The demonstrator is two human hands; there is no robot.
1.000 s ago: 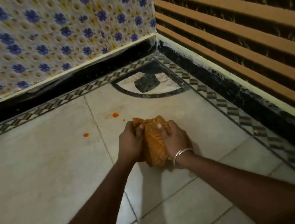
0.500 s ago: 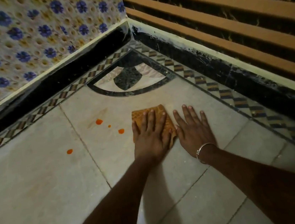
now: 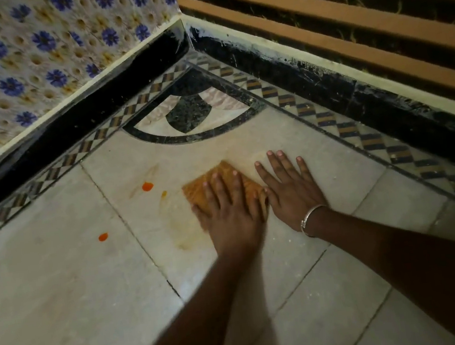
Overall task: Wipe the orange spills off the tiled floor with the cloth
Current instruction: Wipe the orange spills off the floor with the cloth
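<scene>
An orange waffle-textured cloth (image 3: pixel 223 183) lies flat on the pale tiled floor (image 3: pixel 63 292). My left hand (image 3: pixel 230 215) presses down on it, fingers spread over its top. My right hand (image 3: pixel 290 190), with a silver bangle at the wrist, rests flat on the bare tile just right of the cloth and holds nothing. Left of the cloth are a round orange drop (image 3: pixel 147 186), a small streaked orange spot (image 3: pixel 163 194), and farther left another orange drop (image 3: pixel 103 237). A faint yellowish smear (image 3: pixel 184 235) marks the tile beside my left hand.
This is a room corner. A black skirting (image 3: pixel 324 86) runs along both walls, with a checkered border strip and a dark fan-shaped inlay (image 3: pixel 189 114) in the corner. The left wall has blue flower tiles; the right wall has horizontal wooden slats.
The cloth went from bunched between both hands to flat under my left hand. Since half a second ago, the orange spot nearest the cloth has become a faint smear.
</scene>
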